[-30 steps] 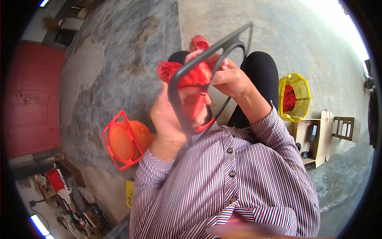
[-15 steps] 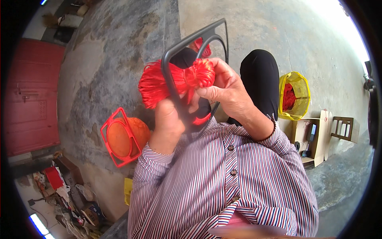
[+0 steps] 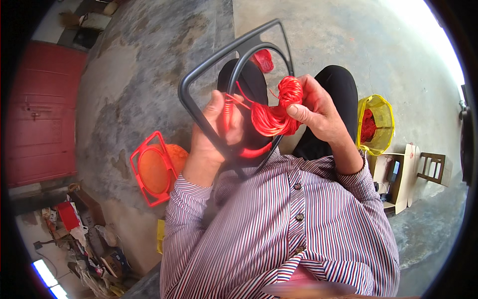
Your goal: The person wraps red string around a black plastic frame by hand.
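In front of my lap stands a black frame (image 3: 203,67) with rounded corners and a ring inside it. Red cord is wound round the ring at the left, and a red stretch (image 3: 256,151) shows at its bottom. My left hand (image 3: 211,132) is closed on the ring's left side, thumb up by the wrapped part. Closed round the tied neck of a red cord bundle (image 3: 271,118) is my right hand (image 3: 321,112). The bundle's loops hang to the left across the ring opening, and strands run from it to my left hand.
A red frame (image 3: 144,174) leans against an orange rounded object (image 3: 177,155) on the left. Red material (image 3: 263,61) lies beyond my knee. At right stand a yellow basket (image 3: 388,119) holding red cord, an open cardboard box (image 3: 401,174) and a small wooden stool (image 3: 432,168).
The red bundle has passed from left to right through the ring, and its loops have drooped. My right hand has moved right with it; my left hand has risen along the ring.
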A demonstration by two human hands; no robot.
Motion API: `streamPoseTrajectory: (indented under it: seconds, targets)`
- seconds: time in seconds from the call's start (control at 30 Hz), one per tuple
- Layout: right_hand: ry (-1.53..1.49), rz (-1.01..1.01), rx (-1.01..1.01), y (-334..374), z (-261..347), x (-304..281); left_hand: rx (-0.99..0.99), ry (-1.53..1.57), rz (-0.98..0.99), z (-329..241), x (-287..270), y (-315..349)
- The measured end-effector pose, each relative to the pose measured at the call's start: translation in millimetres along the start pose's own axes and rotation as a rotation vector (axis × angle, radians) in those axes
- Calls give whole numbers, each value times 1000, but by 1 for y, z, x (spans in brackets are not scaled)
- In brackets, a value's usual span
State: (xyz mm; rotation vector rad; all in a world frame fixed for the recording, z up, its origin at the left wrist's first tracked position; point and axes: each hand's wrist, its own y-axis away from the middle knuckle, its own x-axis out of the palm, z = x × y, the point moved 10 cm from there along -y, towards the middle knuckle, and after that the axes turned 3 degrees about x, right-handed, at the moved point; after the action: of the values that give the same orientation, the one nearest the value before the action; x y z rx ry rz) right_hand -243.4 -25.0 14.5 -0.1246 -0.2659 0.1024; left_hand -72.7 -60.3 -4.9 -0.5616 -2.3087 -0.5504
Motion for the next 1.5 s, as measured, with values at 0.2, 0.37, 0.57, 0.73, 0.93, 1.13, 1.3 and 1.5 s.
streamPoseTrajectory:
  seconds: [0.2, 0.37, 0.57, 0.73, 0.93, 1.13, 1.3, 1.5]
  targets:
    - [22, -283, -106, -5, 13, -24, -44, 55, -121, 11, -15, 1]
    - [872, -302, 71, -13, -4, -17, -137, 58, -37, 23, -2, 0]
    - [672, -194, 7, -58, -35, -6, -37, -139, 30, 19, 19, 6]
    - [-268, 6, 95, -72, -29, 28, 73, -236, -29, 19, 28, 18]
    - [-764, 438, -32, -65, 0, 49, -231, 226, 140, 52, 54, 19]
    - [-437, 39, 95, -62, -25, 16, -51, 172, 70, 32, 37, 14]
    - [-368, 88, 86, -28, -15, 36, 73, 97, -81, 17, -5, 3]
    - [-279, 12, -48, -28, 16, 39, 149, 149, -296, 14, 1, 9]
